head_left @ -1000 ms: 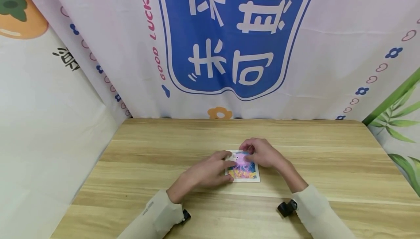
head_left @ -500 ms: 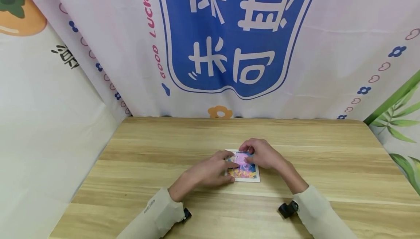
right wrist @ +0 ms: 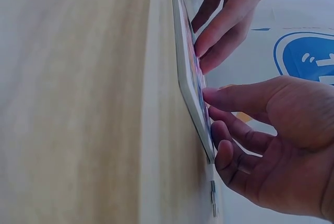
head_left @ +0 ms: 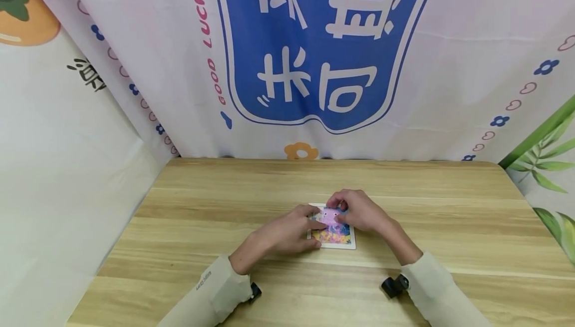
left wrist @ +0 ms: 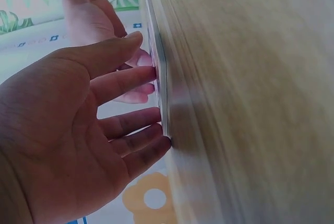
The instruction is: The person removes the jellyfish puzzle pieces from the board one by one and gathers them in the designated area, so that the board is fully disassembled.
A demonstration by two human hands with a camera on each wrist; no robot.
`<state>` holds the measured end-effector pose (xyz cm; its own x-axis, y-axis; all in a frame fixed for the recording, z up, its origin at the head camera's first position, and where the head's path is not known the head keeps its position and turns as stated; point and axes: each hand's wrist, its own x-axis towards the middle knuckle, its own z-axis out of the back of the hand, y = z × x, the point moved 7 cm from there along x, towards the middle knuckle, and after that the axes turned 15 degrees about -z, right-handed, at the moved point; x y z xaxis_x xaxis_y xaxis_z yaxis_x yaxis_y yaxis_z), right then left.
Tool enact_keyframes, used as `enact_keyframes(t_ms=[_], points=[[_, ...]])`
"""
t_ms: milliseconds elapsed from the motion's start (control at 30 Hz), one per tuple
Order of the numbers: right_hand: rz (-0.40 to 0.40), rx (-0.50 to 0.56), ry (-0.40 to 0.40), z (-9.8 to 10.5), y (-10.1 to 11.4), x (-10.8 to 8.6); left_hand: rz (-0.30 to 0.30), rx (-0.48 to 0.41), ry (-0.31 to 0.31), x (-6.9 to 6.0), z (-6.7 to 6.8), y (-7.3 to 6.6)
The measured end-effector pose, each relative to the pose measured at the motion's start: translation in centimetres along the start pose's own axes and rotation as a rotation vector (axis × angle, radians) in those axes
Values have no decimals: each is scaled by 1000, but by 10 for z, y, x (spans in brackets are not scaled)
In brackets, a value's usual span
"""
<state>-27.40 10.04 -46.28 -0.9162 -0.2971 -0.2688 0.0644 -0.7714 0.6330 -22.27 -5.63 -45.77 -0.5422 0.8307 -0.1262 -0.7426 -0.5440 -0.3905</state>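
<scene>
A thin, square picture board with a white border [head_left: 333,239] is set flat on the pale wood-grained desk [head_left: 215,187], between the two hands. A light weight and a stiff body are suggested by the slim, straight edge, presumably of card or thin wood; it would probably slide easily on the smooth desk, and could be bent or chipped at a corner if forced. It is best taken by opposite sides of the border, so that the printed face is spared; lying flat, it may be awkward to get under. The face is printed with a pink, round-headed creature with two eyes, set against blue above a yellow and pink band, and is partly covered by the hands. The fingers of the left hand [head_left: 292,230] are spread, with tips rested on the left part. By the right hand [head_left: 363,211], the thumb is pressed to the face and the other fingers are curled near the far edge; whether anything is pinched there cannot be told.
</scene>
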Motion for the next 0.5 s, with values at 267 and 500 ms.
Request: enact_keyframes(t_ms=[267,500], points=[[-1,-5,-8,-1,2,-2,-16,7,8,0,0,-1],[11,-11,-16,0,4,-4,-18,0,10,0,0,-2]])
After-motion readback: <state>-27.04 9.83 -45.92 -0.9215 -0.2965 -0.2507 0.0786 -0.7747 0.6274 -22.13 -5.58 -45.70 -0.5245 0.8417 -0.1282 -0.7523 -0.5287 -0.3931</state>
